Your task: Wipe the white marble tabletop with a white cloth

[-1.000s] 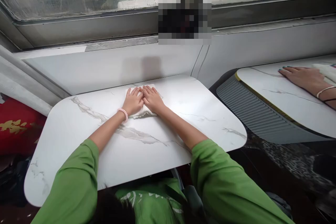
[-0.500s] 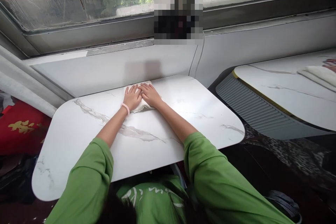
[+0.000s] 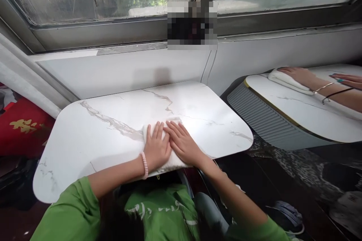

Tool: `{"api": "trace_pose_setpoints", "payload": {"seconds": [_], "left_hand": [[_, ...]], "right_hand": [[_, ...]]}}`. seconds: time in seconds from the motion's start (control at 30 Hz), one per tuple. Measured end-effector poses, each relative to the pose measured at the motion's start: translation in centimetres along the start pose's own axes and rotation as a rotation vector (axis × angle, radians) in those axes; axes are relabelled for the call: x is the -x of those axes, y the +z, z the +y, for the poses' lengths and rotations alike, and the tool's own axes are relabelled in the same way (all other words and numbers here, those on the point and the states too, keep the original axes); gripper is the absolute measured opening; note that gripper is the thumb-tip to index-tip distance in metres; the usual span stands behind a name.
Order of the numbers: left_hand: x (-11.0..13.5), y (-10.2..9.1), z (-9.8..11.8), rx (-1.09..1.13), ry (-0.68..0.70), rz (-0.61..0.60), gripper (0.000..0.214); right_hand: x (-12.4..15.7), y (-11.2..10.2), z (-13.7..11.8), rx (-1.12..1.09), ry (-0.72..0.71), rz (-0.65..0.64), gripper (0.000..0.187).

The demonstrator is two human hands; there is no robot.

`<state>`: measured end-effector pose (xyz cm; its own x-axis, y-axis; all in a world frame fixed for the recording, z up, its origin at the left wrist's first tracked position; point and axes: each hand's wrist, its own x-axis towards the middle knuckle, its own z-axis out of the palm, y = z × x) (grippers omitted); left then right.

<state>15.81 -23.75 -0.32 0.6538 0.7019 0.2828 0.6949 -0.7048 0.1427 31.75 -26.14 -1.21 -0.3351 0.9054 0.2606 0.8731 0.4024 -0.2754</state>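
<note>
A folded white cloth lies on the white marble-patterned table, at the edge nearest my body. My left hand, with a pink beaded bracelet at the wrist, rests flat on the cloth, fingers outstretched. Beside it my right hand also presses flat on the cloth, and its fingertips meet those of the left. Both hands are open, palms down. Part of the cloth is hidden under them.
On a second marble-patterned table to the right, another person's hands rest on a white towel. A wall and window frame border the far side. A red bag sits at the left.
Both my hands and the cloth have come from the table's far edge back to its near edge. At the right, the other person's hands and towel have moved further into view.
</note>
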Motion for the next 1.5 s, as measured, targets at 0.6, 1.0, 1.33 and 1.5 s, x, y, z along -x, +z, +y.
{"api": "trace_pose_setpoints", "payload": {"seconds": [0.6, 1.0, 1.33, 1.5], "left_hand": [[-10.8, 3.1, -1.7, 0.071, -0.040, -0.054, 0.047], [-21.0, 4.8, -9.6, -0.006, -0.133, -0.032, 0.043], [-20.1, 4.7, -8.4, -0.054, -0.124, -0.062, 0.045], [-15.8, 4.2, -3.3, -0.058, -0.073, -0.063, 0.043]], "right_hand": [[-6.3, 0.5, 8.3, -0.015, 0.204, 0.106, 0.048], [-19.0, 2.2, 15.2, -0.099, 0.169, 0.178, 0.046], [-16.7, 2.1, 14.9, -0.115, 0.171, 0.198, 0.043], [-9.7, 0.3, 13.4, -0.057, 0.093, 0.104, 0.040]]}}
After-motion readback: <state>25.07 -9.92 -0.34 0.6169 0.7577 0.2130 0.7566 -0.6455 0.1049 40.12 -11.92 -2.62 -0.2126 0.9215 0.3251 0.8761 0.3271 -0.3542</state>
